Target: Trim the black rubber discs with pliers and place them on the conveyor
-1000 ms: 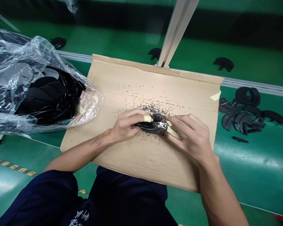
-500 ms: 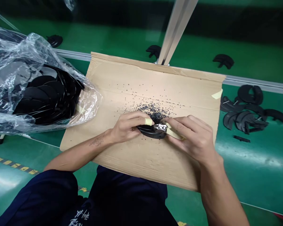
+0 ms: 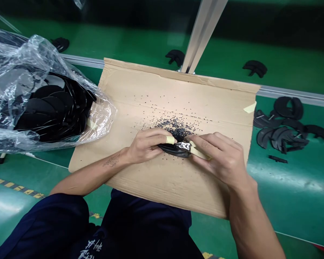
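My left hand is closed on a curved black plastic piece, with a yellowish cot on its index fingertip. My right hand is wrapped round a pair of small cutters with cream handles; their metal jaws meet the black piece's edge. Both hands rest on a sheet of brown cardboard lying across my lap. A scatter of tiny black trimmings lies on the cardboard just beyond my fingers.
A clear plastic bag full of black curved pieces sits at the left. More black pieces lie in a pile on the green surface at the right. A metal rail and a slanted aluminium post stand behind the cardboard.
The black piece has turned slightly in my left hand under the cutter jaws. Both hands stay in nearly the same place.
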Demonstrator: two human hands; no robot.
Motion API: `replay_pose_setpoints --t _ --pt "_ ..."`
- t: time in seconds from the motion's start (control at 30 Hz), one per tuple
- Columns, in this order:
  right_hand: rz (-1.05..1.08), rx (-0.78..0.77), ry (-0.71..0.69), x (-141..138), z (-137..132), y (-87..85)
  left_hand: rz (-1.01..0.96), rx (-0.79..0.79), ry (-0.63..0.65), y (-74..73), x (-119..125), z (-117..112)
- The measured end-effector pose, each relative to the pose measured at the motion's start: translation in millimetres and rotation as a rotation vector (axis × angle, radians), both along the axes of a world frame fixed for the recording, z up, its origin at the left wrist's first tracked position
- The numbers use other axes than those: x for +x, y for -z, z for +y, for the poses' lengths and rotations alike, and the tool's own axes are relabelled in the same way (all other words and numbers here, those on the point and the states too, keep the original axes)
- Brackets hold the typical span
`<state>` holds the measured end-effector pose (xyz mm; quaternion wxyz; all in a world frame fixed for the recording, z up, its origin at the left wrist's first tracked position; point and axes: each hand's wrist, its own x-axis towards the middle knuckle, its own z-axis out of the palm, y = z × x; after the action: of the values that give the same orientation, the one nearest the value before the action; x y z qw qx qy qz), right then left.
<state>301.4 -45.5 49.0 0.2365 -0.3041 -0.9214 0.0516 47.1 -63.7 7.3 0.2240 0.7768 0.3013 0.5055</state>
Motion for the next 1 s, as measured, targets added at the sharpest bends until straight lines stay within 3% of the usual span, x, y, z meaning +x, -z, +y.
replay_pose_setpoints --t 0.33,0.57,0.63,0.8,0.9,1.0 --pt "-0.069 0.085 0.062 -3 -6 -4.6 -0.009 0.029 0.003 -1.2 0 -1" --pt "0.212 -0.291 0.065 -5 -4 -1.0 -0.008 0.006 0.004 -11.2 6 -1" --pt "0.187 -0.239 0.126 -4 0 1.9 0.033 -0.023 -0.005 -14.4 6 -1" --pt "-0.041 0.088 0.176 -3 7 8.3 0.289 -0.021 -0.046 -20.8 4 2" --pt "-0.003 0.135 0.133 -2 9 8.7 0.493 0.056 -0.018 -30.4 -2 10" --pt "0.040 0.201 0.151 1 13 9.4 0.540 0.100 0.006 -48.1 -15 25"
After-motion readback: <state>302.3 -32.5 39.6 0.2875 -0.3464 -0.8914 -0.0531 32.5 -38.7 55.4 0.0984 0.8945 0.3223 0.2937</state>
